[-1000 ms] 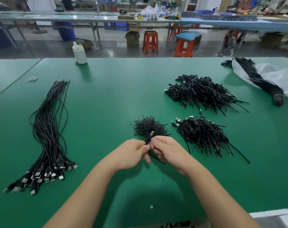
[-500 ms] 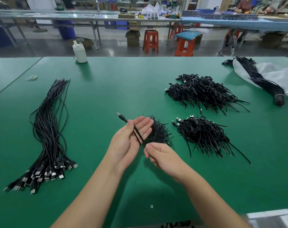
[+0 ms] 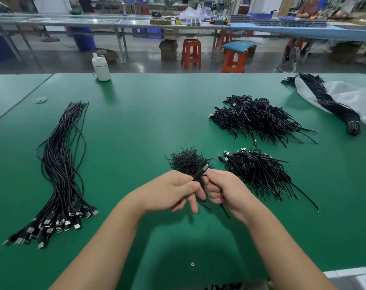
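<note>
A person's two bare hands are meeting over the near middle of a green table (image 3: 136,122), working on one short black cable (image 3: 199,175) held just above the surface.

The left hand (image 3: 173,191) is pinching the cable between thumb and forefinger, while its other fingers are hanging loosely stretched toward the near side. The right hand (image 3: 226,189) is curling tightly, with thumb and forefinger gripping the same cable and the remaining fingers folding into the palm. The two hands are almost touching each other.

The cable's long axis is running from near to far, leaning a little right. Its plug (image 3: 205,166) is sticking out beyond the fingertips and pointing far and right, away from the person. A thin black tail (image 3: 225,210) is trailing out below the right hand, pointing near and right.

Just beyond the hands, a small pile of short black ties (image 3: 186,160) is lying on the table, and the plug is showing in front of it. To the right a heap of cables (image 3: 259,174) is resting, with a larger heap (image 3: 257,118) farther off. Well to the left, long cables (image 3: 60,164) are lying stretched out near to far, their plugs fanning out at the near end. At the far right a bundle (image 3: 332,103) is lying across a plastic bag (image 3: 357,97). A white bottle (image 3: 101,68) is standing at the far edge.
</note>
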### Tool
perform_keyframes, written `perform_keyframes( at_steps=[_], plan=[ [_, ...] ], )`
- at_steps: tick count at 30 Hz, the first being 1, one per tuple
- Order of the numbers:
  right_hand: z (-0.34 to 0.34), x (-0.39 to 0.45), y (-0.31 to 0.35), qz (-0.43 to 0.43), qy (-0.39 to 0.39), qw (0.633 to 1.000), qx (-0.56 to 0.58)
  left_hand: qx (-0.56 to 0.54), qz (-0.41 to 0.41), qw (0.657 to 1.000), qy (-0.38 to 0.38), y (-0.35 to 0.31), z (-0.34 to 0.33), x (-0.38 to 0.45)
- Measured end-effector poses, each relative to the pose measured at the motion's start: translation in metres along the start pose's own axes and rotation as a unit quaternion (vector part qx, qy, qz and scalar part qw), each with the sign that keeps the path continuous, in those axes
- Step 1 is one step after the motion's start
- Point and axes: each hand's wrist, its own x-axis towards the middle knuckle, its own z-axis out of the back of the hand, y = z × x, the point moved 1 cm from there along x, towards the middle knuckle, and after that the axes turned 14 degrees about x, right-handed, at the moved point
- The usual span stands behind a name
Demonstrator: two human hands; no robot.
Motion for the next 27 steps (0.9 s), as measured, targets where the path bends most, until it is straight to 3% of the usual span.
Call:
perform_keyframes(
  at_steps=[4,12,15,18,20,27],
  plan=[
    [0.0,-0.003,0.007,0.011,0.003,1.0,0.006,0.06,0.068,0.99,-0.108,0.006,-0.015,0.01],
    [-0.009,-0.014,0.011,0.047,0.037,0.993,-0.097,0.081,0.065,0.973,-0.206,0.009,-0.022,0.015],
    [-0.015,-0.017,0.008,0.059,0.061,0.987,-0.136,-0.123,0.048,0.958,-0.254,0.002,-0.026,0.018],
    [-0.019,-0.017,0.002,0.063,0.076,0.969,-0.226,-0.372,0.062,0.875,-0.303,-0.001,-0.024,0.025],
    [-0.018,-0.014,-0.006,0.063,0.054,0.946,-0.313,-0.467,0.064,0.829,-0.301,-0.003,-0.02,0.027],
    [-0.012,-0.011,-0.02,0.097,-0.003,0.928,-0.359,-0.492,0.063,0.82,-0.285,-0.009,-0.025,0.027]
  ],
)
